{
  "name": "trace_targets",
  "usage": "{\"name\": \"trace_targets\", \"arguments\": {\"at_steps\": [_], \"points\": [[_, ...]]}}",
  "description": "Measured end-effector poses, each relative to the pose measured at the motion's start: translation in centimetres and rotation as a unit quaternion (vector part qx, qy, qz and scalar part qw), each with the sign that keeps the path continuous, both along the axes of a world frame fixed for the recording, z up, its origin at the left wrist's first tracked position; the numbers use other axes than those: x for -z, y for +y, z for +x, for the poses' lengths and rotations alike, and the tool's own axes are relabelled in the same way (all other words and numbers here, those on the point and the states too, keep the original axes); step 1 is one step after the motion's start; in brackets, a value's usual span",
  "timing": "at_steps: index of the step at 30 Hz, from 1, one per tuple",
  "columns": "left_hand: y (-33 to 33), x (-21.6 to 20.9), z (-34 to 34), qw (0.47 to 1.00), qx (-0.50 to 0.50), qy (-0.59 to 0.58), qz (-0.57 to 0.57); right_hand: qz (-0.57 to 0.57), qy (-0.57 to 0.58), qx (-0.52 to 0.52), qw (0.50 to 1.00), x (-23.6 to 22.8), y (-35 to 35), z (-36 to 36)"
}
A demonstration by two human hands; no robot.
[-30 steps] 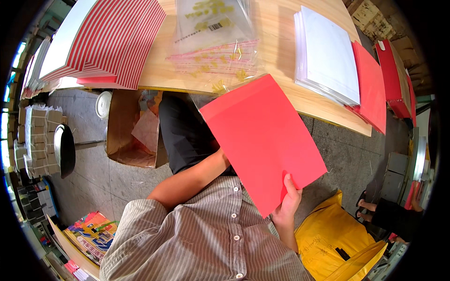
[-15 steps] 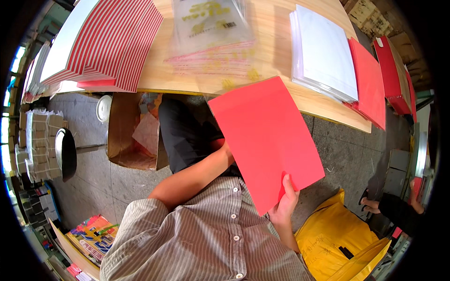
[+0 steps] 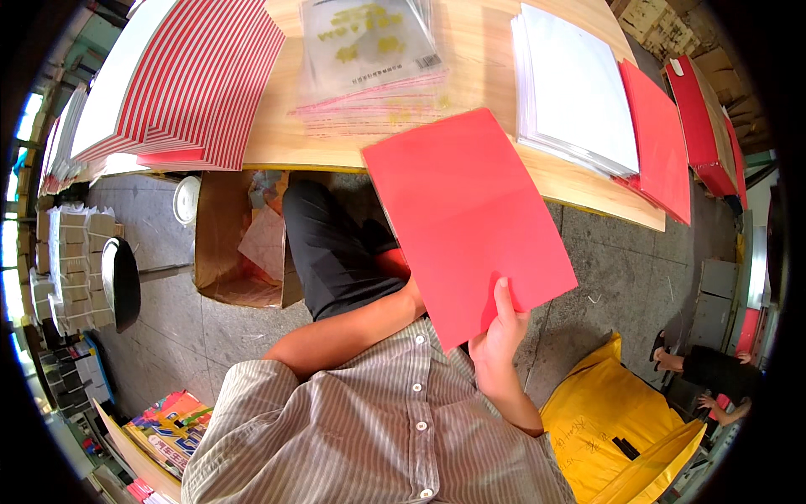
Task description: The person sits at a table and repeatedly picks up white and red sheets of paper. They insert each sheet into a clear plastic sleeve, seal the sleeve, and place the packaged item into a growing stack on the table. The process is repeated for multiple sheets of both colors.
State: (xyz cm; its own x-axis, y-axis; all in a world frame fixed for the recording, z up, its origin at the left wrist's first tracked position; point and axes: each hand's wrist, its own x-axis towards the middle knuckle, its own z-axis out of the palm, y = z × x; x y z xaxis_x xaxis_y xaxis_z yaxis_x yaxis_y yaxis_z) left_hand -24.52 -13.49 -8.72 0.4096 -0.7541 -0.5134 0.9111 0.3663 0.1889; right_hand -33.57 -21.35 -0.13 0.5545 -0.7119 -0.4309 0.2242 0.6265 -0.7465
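Red card (image 3: 470,218) over desk's (image 3: 480,59) near edge: likely light, bendy; hold by borders. Right hand (image 3: 497,338) pinches lower edge (left hand hidden, can't tell).

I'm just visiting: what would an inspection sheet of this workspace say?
Surface: pale wood-look tabletop, bearing clear plastic sleeves, a red-and-white stack and a white stack.
Things in hand: one flat red sheet.
Clutter: open cardboard box with papers; yellow bag.
Hands: right hand grips the red sheet; left hand mostly hidden behind it.
Cables: nothing seen.
Surroundings: grey floor, bundled stacks at left, another person at right.
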Motion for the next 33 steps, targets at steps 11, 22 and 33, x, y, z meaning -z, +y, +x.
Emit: {"name": "trace_targets", "arguments": {"at_steps": [11, 22, 33], "points": [[0.5, 0.6, 1.1, 0.994, -0.026, -0.047, -0.097, 0.038, -0.005, -0.128, 0.991, -0.9, -2.4, -2.8], [1.5, 0.5, 0.7, 0.986, 0.024, -0.125, -0.106, 0.041, -0.041, -0.126, 0.990, -1.3, -0.8, -0.4], [1.2, -0.9, 1.5, 0.944, -0.095, -0.303, 0.086, 0.035, -0.081, -0.151, 0.985, -1.3, -0.3, 3.5]]}}
